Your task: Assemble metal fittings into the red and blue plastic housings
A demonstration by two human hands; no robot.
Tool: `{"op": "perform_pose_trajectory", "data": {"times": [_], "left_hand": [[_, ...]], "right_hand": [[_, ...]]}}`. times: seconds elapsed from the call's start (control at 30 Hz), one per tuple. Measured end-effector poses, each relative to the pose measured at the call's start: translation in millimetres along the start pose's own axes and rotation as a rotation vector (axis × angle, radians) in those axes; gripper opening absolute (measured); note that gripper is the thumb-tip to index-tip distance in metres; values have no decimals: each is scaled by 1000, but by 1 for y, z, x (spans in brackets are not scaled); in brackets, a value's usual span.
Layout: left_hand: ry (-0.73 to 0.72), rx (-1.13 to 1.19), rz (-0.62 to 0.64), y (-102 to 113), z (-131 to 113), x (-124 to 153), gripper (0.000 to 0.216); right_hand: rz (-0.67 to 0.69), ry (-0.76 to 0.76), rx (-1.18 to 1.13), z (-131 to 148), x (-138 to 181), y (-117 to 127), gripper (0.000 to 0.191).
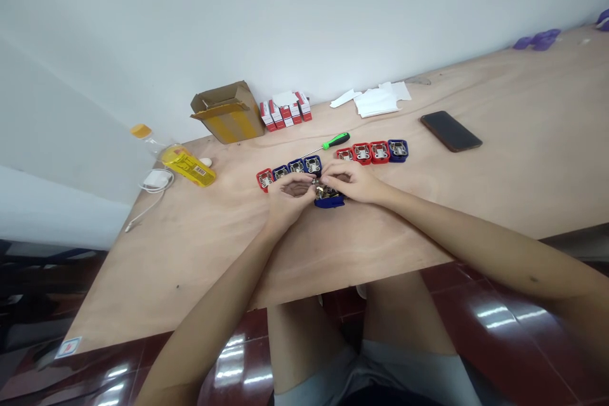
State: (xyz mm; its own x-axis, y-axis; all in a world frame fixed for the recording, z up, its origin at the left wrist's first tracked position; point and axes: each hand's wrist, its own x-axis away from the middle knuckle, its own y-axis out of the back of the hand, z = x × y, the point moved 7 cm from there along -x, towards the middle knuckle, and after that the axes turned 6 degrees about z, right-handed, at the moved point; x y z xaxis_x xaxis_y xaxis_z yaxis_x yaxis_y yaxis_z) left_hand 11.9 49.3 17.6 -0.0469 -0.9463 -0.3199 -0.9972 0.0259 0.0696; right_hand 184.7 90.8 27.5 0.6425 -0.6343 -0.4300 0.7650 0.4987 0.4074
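Observation:
Both hands meet over a blue plastic case (329,202) with brass-coloured metal parts in it, near the middle of the table. My left hand (288,198) is closed in a pinch, with a small shiny metal piece (314,182) at its fingertips; its exact kind is too small to tell. My right hand (354,181) comes in from the other side, thumb and finger pinched close to that piece. What it grips, if anything, is hidden. Behind the hands stand several finished-looking red and blue cases, such as a blue one (313,165) and a red one (379,151), showing metal clips inside.
A green-and-black screwdriver (335,141) lies behind the cases. Further back are a cardboard box (231,115), small red-white boxes (285,113) and white papers (378,101). A phone (451,130) lies right; a yellow-labelled bottle (188,165) and white charger (157,179) lie left.

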Motion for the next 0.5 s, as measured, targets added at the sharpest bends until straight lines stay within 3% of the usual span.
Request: {"op": "perform_pose_trajectory", "data": {"times": [0.5], "left_hand": [[0, -18, 45, -5, -1, 3, 20]], "right_hand": [[-36, -37, -103, 7, 2, -2, 18]]}}
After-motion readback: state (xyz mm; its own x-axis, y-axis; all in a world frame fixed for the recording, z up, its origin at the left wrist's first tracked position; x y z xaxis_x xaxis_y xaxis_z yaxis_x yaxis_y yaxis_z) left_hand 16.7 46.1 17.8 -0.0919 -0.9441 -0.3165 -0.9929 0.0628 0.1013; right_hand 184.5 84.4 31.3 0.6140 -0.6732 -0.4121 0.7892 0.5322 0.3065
